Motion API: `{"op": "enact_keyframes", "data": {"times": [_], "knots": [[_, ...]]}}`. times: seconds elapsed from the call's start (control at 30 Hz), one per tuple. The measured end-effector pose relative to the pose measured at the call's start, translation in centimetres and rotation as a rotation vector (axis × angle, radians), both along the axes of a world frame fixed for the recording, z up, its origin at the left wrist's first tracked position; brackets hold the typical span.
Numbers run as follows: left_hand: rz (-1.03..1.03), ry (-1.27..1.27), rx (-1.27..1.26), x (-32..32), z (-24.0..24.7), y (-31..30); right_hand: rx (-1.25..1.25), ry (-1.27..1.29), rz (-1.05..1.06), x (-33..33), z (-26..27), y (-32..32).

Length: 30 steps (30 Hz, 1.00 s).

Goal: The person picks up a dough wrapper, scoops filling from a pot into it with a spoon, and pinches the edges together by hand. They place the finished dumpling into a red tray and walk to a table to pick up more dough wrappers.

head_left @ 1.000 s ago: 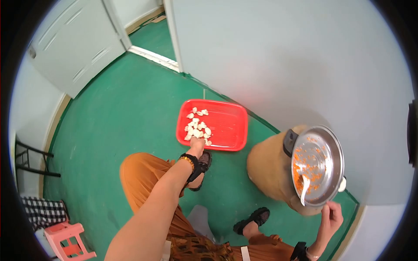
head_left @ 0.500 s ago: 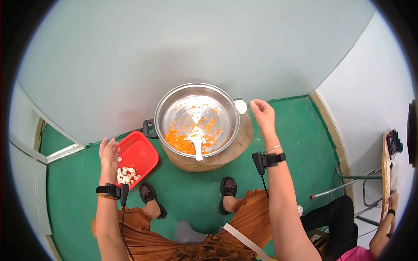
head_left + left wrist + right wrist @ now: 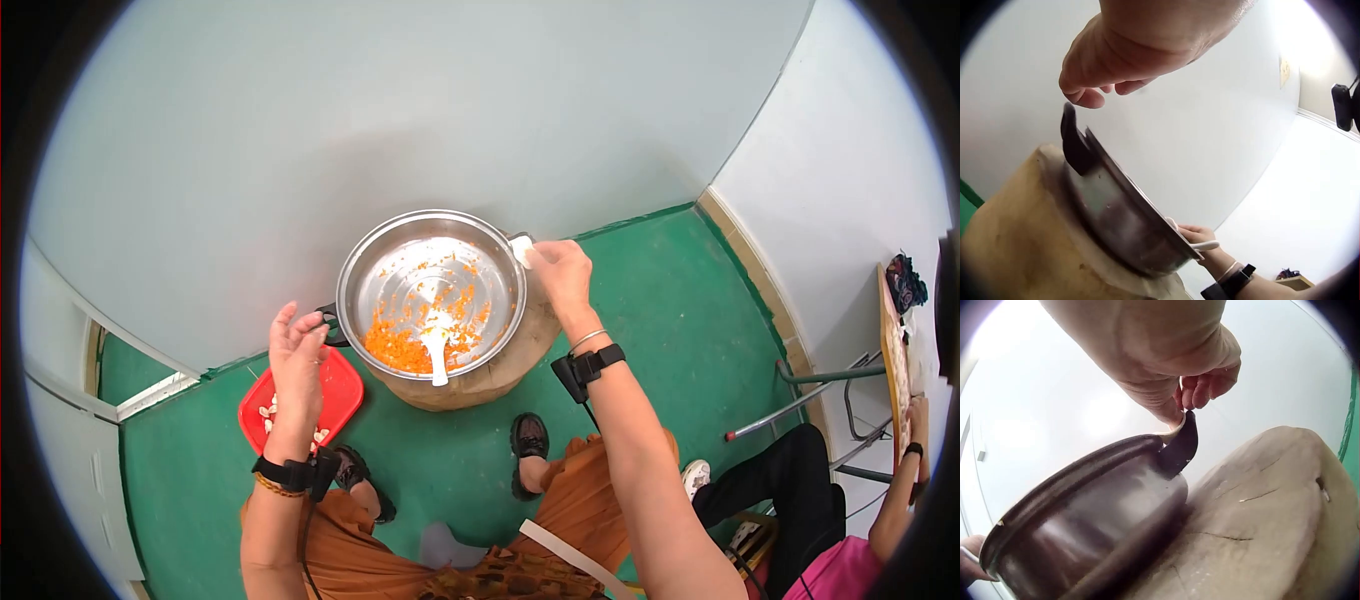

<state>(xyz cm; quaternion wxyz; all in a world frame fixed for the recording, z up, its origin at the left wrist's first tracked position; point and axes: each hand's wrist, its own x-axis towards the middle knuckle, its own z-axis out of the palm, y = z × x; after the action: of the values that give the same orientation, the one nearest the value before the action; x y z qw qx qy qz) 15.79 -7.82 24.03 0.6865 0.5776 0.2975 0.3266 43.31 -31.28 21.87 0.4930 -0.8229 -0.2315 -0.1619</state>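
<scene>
A steel pot (image 3: 400, 260) holding orange bits (image 3: 395, 345) and a white spoon (image 3: 436, 352) rests on a wooden stump (image 3: 480, 390). My right hand (image 3: 565, 278) is at the pot's right handle, pinching a thin white piece (image 3: 521, 250) that lies against it. In the right wrist view, the thumb of my right hand (image 3: 1166, 356) meets this piece at the handle (image 3: 1180, 447). My left hand (image 3: 297, 375) is beside the left handle. Seen from the left wrist, my left hand (image 3: 1141, 44) hangs just above that handle (image 3: 1075, 144), fingers loosely bent, apart from it.
On the floor at the left, a red tray (image 3: 340, 388) with white pieces is partly covered by my left arm. The wall (image 3: 420, 100) stands behind the pot. Another person (image 3: 790, 490) sits at the right by a board (image 3: 888, 370) on metal legs.
The view has swung right toward the pot. My left hand has left the white pieces in the tray and come to the left handle. My right hand has closed on the white piece.
</scene>
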Motion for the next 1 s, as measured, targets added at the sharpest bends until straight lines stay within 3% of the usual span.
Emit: {"op": "enact_keyframes", "data": {"times": [0.07, 0.17, 0.27, 0.43, 0.63, 0.87, 0.97, 1.0], "knots": [[-0.072, -0.068, 0.072, 0.4, 0.5, -1.2, 0.051, 0.004, -0.001, 0.1, 0.2, 0.3], [-0.143, -0.14, 0.163, 1.4, 1.6, -3.1, 0.205, 0.245, 0.077, -1.1, 2.4, 0.7], [-0.269, -0.141, 0.113, 2.1, 3.0, -4.6, 0.474, 0.433, 0.365, -1.5, 2.7, 1.4], [-0.419, -0.217, -0.241, 4.0, 2.6, -6.2, 0.632, 0.872, 0.6, -6.3, 4.8, 2.6], [-0.559, -0.294, -0.709, 5.5, 2.2, -6.5, 0.668, 1.014, 0.814, -11.3, 4.2, 4.4], [-0.401, -0.173, -0.53, 6.2, 1.7, -6.0, 0.476, 0.894, 0.811, -11.9, 3.8, 5.3], [-0.393, -0.052, -0.073, 6.7, 1.4, -6.1, 0.379, 0.837, 0.776, -11.8, 4.7, 5.4], [-0.398, -0.045, -0.047, 6.8, 1.1, -6.2, 0.352, 0.821, 0.773, -11.7, 4.9, 5.6]]}}
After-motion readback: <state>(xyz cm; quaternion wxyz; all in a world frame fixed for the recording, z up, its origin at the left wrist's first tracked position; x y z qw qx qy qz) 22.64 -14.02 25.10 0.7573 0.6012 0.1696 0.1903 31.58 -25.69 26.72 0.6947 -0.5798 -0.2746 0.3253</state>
